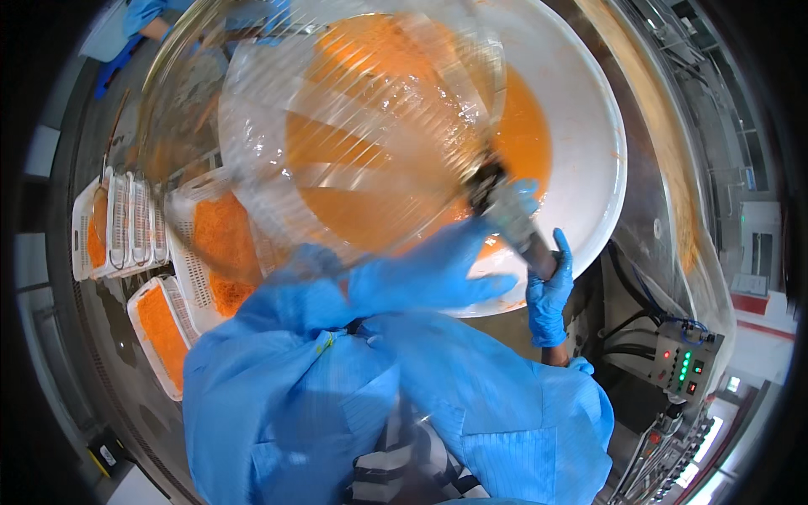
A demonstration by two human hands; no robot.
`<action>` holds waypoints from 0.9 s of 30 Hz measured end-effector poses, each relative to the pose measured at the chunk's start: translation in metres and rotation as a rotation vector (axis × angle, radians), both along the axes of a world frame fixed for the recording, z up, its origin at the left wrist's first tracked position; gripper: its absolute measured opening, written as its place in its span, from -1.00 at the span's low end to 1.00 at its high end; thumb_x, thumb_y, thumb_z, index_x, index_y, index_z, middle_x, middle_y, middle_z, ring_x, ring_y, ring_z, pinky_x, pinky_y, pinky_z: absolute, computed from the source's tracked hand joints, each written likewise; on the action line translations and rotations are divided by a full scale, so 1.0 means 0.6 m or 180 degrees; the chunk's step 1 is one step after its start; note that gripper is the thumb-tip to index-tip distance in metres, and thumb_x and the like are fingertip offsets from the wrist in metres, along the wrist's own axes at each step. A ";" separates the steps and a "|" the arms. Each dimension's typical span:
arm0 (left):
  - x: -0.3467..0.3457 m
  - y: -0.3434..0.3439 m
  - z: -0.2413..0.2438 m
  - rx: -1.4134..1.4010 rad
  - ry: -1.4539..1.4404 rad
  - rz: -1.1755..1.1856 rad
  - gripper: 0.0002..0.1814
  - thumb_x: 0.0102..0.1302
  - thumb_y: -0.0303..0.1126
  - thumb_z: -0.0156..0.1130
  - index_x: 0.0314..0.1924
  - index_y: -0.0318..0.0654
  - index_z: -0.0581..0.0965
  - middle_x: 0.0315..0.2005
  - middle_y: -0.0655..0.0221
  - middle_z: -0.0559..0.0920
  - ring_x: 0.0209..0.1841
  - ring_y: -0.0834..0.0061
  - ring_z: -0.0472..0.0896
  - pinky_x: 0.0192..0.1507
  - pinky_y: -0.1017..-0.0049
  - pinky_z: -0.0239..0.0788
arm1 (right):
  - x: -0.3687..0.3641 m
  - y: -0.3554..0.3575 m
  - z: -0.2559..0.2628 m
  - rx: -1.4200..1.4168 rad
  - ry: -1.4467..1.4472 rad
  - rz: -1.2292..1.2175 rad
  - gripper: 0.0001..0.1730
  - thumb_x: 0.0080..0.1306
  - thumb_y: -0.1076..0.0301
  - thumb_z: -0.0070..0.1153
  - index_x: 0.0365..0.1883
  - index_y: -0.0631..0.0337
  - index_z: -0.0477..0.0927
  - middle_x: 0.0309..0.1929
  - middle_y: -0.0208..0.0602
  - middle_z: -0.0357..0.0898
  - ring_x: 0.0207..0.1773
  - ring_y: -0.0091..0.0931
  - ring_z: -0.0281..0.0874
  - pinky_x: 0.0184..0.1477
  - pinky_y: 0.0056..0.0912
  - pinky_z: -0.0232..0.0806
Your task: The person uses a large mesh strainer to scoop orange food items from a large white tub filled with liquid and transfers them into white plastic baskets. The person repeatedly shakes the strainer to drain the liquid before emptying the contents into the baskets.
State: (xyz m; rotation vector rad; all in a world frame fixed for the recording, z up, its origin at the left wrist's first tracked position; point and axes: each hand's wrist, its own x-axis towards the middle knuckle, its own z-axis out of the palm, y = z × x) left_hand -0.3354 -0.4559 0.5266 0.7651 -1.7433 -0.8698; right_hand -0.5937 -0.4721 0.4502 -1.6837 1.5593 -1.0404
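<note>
My right hand (549,290), in a blue glove, grips the handle end of a large round wire strainer (379,158). Blurred by motion, the strainer hangs tilted over a big white tub (587,151) that holds orange liquid (527,120) and a heap of fine orange pieces (385,47). My left hand (429,265), also gloved in blue, lies beside the strainer's handle with its thumb apart and its fingertips partly behind the handle. Whether it grips the handle cannot be told.
White perforated baskets (186,284) with orange pieces stand at the left, near a row of upright baskets (136,221) and a smaller filled one (161,334). Another person's arm (148,22) shows at the upper left. A control box (685,363) with lit lamps is at the lower right.
</note>
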 end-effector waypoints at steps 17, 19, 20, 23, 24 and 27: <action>0.088 0.142 -0.215 0.1798 -0.1872 0.2087 -0.36 0.12 -0.16 0.20 0.17 -0.30 0.32 -0.06 -0.02 0.51 -0.02 -0.01 0.48 0.03 0.18 0.30 | -0.150 -0.494 -0.291 0.1284 0.0039 -0.0246 -0.59 0.22 0.04 0.04 -0.61 0.19 0.41 -0.81 -0.37 0.27 -0.76 -0.52 0.26 -0.74 -0.37 0.13; 0.091 0.142 -0.253 0.1949 -0.1798 0.2411 -0.39 0.09 -0.15 0.22 0.11 -0.28 0.38 -0.16 0.05 0.56 -0.12 0.02 0.52 -0.07 0.16 0.33 | -0.193 -0.582 -0.380 0.0618 0.2042 -0.0265 -0.58 0.16 0.16 -0.03 -0.63 0.41 0.49 -0.67 0.07 0.47 -0.60 -0.19 0.50 -0.58 -0.09 0.29; 0.105 0.170 -0.257 0.1797 -0.2014 0.2789 -0.43 0.08 -0.15 0.22 0.08 -0.26 0.41 -0.23 0.09 0.58 -0.20 0.05 0.53 -0.16 0.17 0.35 | -0.104 -0.578 -0.405 0.1329 0.1642 -0.0101 -0.61 0.15 0.20 -0.04 -0.64 0.39 0.54 -0.57 0.15 0.51 -0.45 -0.10 0.56 -0.49 -0.06 0.34; 0.093 0.155 -0.235 0.1527 -0.2476 0.3248 -0.62 0.06 -0.23 0.23 -0.10 -0.20 0.53 -0.45 0.24 0.61 -0.41 0.14 0.56 -0.32 0.22 0.37 | -0.048 -0.588 -0.514 0.1266 0.2463 -0.0051 -0.78 0.12 0.34 0.02 -0.46 0.31 0.61 -0.39 0.08 0.58 -0.21 -0.11 0.58 -0.27 -0.14 0.42; 0.086 0.135 -0.240 0.1405 -0.2305 0.3205 -0.64 0.05 -0.25 0.24 -0.12 -0.19 0.54 -0.48 0.26 0.61 -0.43 0.15 0.56 -0.34 0.23 0.37 | -0.099 -0.614 -0.561 0.1318 0.3098 0.0146 -0.79 0.13 0.34 0.02 -0.42 0.30 0.61 -0.35 0.04 0.59 -0.19 -0.13 0.58 -0.26 -0.16 0.43; 0.085 0.116 -0.240 0.1283 -0.2142 0.3256 -0.70 0.03 -0.31 0.26 -0.18 -0.18 0.56 -0.53 0.29 0.59 -0.48 0.19 0.54 -0.38 0.27 0.37 | -0.152 -0.642 -0.627 0.1514 0.3633 0.0203 -0.78 0.16 0.33 0.02 -0.33 0.23 0.63 -0.27 -0.06 0.61 -0.16 -0.18 0.58 -0.27 -0.15 0.43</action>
